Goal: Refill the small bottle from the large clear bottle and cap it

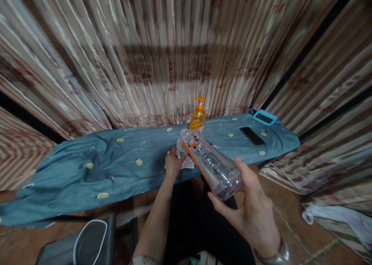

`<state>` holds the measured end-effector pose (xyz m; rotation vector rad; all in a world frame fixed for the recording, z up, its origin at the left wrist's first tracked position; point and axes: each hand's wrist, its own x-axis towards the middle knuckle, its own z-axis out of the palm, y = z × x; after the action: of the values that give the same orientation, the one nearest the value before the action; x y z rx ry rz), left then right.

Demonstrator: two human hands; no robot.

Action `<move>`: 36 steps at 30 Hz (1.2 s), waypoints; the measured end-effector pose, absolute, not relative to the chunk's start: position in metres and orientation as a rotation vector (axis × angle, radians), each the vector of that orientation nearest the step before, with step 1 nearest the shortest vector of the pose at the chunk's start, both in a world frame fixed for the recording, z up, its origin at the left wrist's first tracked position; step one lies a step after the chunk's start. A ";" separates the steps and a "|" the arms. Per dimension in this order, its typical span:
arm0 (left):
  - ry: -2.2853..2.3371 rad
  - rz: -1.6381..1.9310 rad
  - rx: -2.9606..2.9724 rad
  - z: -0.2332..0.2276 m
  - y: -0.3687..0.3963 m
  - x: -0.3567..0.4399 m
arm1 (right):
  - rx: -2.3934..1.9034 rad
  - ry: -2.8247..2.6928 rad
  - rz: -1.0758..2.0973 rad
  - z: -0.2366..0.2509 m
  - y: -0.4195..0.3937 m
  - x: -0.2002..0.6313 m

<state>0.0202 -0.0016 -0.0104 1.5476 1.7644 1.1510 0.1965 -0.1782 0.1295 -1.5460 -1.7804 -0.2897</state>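
A clear plastic water bottle with dark print and an orange strip along its side is tilted across the front of the table. My right hand grips its base between thumb and fingers. At the upper end, the fingers of my left hand close on the clear cap part of the bottle. A white, faintly printed cloth or paper lies under that end, partly hidden by my left hand. Just behind the cap stands an orange pump bottle, its lower part covered by the water bottle.
A blue-green patterned cloth covers the narrow table. On its right lie a black phone and a blue-framed device. Striped curtains hang behind and beside it. A grey stool with a white loop stands at lower left.
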 end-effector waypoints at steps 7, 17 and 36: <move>1.777 1.148 1.540 -0.007 -0.003 0.021 | -1.532 -1.791 -0.291 0.128 -0.179 0.196; 1.744 1.162 1.532 -0.007 -0.003 0.021 | -1.551 -1.789 -0.291 0.128 -0.181 0.196; 1.784 1.118 1.560 -0.009 -0.001 0.020 | -1.553 -1.779 -0.290 0.126 -0.180 0.194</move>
<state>0.0199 -0.0015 -0.0091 1.5598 1.7839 1.1176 0.1943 -0.1802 0.1257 -1.5529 -1.7787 -0.2901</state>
